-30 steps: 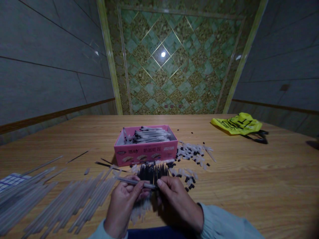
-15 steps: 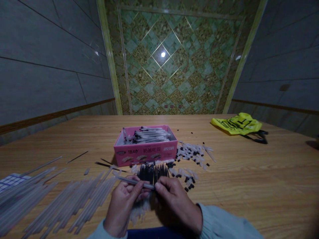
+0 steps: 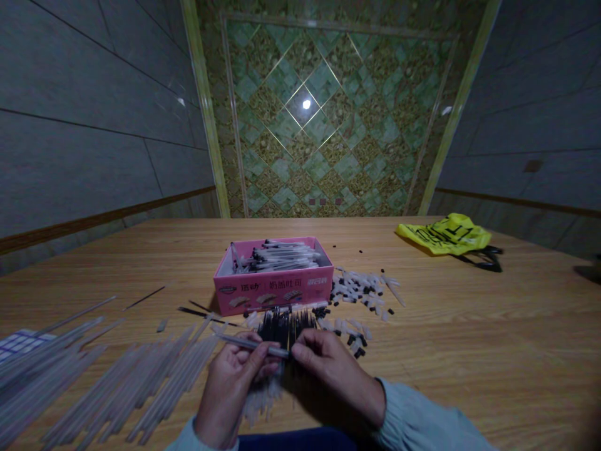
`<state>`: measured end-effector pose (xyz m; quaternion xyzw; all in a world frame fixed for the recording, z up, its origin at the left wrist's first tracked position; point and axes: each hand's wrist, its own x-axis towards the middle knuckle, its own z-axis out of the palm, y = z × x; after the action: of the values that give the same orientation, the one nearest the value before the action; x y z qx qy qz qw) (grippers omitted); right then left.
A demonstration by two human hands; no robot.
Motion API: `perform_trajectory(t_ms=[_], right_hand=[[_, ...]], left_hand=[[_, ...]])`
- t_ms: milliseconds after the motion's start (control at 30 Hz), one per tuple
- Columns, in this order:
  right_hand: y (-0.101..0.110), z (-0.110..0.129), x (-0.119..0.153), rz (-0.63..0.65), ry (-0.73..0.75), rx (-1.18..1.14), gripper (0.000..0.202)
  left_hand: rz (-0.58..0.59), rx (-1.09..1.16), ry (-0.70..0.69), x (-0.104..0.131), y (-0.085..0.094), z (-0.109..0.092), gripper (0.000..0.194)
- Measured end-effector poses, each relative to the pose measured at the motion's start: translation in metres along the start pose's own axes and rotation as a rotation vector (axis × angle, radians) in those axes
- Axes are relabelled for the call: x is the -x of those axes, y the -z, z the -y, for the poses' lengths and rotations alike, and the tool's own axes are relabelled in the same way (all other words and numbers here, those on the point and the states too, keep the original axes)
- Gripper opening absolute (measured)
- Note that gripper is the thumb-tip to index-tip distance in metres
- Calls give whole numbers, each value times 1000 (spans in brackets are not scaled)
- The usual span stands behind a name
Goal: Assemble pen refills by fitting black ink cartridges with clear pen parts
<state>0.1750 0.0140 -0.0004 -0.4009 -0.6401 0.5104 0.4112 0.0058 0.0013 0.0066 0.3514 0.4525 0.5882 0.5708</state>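
Note:
My left hand [image 3: 230, 383] is closed around a slim translucent pen barrel [image 3: 239, 341], which lies slanted across the fingers with its right end toward my other hand. At that end my right hand [image 3: 339, 371] pinches thumb against forefinger; a small dark piece seems to show there, but the fingertips hide most of it. Beneath and behind both hands lies a bundle of thin black-tipped refills [image 3: 277, 327]. A pink box [image 3: 275, 293] holding many assembled-looking pens [image 3: 286, 255] stands just beyond.
Rows of clear tubes [image 3: 126, 382] cover the table's left side, beside a checked white-and-blue item [image 3: 23, 346]. Small white and black caps or plugs [image 3: 354, 289] lie scattered right of the box. Farther right rests a yellow plastic bag [image 3: 446, 234]. Loose black sticks [image 3: 201, 313] lie left of the box.
My right hand has shifted very slightly at the barrel's end. The left hand keeps its hold on the barrel, and the view has moved a touch.

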Motion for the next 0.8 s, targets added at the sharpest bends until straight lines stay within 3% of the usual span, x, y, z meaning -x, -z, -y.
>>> perform_trajectory(t_ms=[133, 367, 533, 667, 733, 800], right_hand=[[-1, 0, 2, -30, 75, -2, 35], [-9, -6, -1, 176, -200, -482, 45], [0, 0, -3, 276, -307, -530, 46], [15, -1, -11, 209, -264, -328, 46], [28, -1, -17, 34, -173, -14, 42], [43, 0, -22, -191, -29, 463, 27]], left_hand=[[6, 16, -3, 0, 0, 1, 39], [73, -40, -37, 1, 0, -2, 35], [100, -29, -81, 5, -4, -7, 32], [83, 6, -81, 9, -9, -9, 34], [36, 11, -88, 9, -10, -8, 37], [27, 6, -97, 9, -9, -7, 38]])
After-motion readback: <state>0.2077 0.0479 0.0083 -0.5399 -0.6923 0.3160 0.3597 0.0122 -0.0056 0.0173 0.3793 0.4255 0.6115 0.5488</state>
